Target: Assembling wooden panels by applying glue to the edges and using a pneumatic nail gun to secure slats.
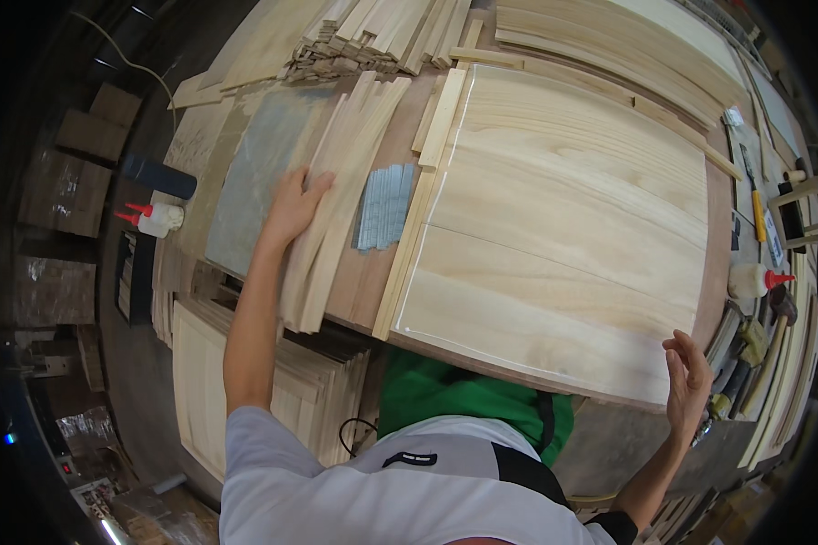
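The left hand (295,204) is laid open on thin pale wooden strips (332,200) near the bench's left edge; the open right hand (689,381) is held against the large pale wooden panel (563,227) at its near right corner.

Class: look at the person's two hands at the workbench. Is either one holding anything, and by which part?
Nothing is gripped. The left hand rests flat on the top of a stack of thin wooden strips. The right hand is open beside the near right corner of the large wooden panel.

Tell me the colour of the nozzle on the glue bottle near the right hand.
Red, on a white glue bottle; clearest in the head view.
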### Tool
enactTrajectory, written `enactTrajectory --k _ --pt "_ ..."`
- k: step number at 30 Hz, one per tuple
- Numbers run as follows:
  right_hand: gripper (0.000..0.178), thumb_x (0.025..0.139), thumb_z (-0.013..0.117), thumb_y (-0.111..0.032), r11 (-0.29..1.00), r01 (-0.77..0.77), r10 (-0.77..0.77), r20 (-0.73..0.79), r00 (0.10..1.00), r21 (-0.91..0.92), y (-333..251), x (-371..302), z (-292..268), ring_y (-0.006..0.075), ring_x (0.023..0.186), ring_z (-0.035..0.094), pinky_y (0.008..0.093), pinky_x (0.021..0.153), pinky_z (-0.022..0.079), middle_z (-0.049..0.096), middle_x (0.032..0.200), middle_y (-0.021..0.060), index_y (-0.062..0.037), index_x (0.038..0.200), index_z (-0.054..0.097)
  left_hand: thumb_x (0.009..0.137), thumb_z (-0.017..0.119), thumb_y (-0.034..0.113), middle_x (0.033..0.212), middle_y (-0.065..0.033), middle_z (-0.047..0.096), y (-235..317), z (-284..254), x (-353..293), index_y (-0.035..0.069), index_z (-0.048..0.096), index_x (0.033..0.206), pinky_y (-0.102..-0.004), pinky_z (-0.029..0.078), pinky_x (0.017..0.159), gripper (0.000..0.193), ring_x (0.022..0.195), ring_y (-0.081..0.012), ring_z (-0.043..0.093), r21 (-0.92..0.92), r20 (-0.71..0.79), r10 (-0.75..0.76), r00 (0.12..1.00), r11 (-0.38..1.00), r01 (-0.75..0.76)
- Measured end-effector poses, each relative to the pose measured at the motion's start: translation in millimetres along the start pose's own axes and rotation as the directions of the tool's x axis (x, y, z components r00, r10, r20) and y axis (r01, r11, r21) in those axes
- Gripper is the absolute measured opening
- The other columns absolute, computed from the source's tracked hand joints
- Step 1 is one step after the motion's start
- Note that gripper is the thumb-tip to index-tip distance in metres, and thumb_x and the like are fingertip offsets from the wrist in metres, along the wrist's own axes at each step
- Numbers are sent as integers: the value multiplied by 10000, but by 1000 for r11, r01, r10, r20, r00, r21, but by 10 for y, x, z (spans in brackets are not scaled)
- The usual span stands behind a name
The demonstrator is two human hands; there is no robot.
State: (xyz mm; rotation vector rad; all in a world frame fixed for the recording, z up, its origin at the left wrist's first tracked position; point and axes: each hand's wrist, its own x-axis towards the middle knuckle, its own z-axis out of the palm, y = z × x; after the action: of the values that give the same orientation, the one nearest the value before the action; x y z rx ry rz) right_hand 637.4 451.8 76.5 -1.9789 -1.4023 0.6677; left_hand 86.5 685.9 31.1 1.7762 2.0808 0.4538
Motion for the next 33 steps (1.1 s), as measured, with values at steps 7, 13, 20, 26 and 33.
enactTrajectory --k 7,13,20,26,33 --pt "262 880 643 -85 999 -12 11 -14 1000 -30 -117 116 30 193 880 636 317 826 489 679 931 110 17 1120 627 840 656 362 1152 -240 617 626 -61 516 -32 592 1206 -383 446 928 542 1064 -339 599 -141 -253 153 955 971 -193" --pt "255 859 629 -33 997 21 -22 -20 1000 -68 -150 150 -10 202 865 639 312 798 489 677 921 126 26 1107 623 831 667 283 1096 -183 620 1019 10 1772 37 646 1133 -395 459 892 390 1016 -322 584 295 -389 457 800 885 -361" --pt "250 865 622 -20 991 -135 134 -84 987 -6 -73 94 -63 192 865 630 304 789 482 673 921 118 31 1110 624 776 708 275 1117 -156 606 1185 -152 2489 66 661 1119 -435 444 920 405 1050 -349 546 441 -572 341 746 895 -71" --pt "240 871 618 -21 996 -91 89 -76 993 -16 -198 183 -35 193 870 624 309 806 478 669 920 117 35 1104 623 824 649 297 1015 -167 671 1186 -265 2527 65 690 1066 -438 464 897 338 1002 -350 595 369 -548 328 770 920 -130" --pt "229 869 616 -19 998 57 -58 -78 995 -10 -376 196 9 190 851 637 306 801 488 676 905 118 37 1091 623 925 513 228 741 -133 681 821 -507 1850 -49 661 979 -279 519 576 318 685 -161 660 -514 -460 -114 880 843 -159"
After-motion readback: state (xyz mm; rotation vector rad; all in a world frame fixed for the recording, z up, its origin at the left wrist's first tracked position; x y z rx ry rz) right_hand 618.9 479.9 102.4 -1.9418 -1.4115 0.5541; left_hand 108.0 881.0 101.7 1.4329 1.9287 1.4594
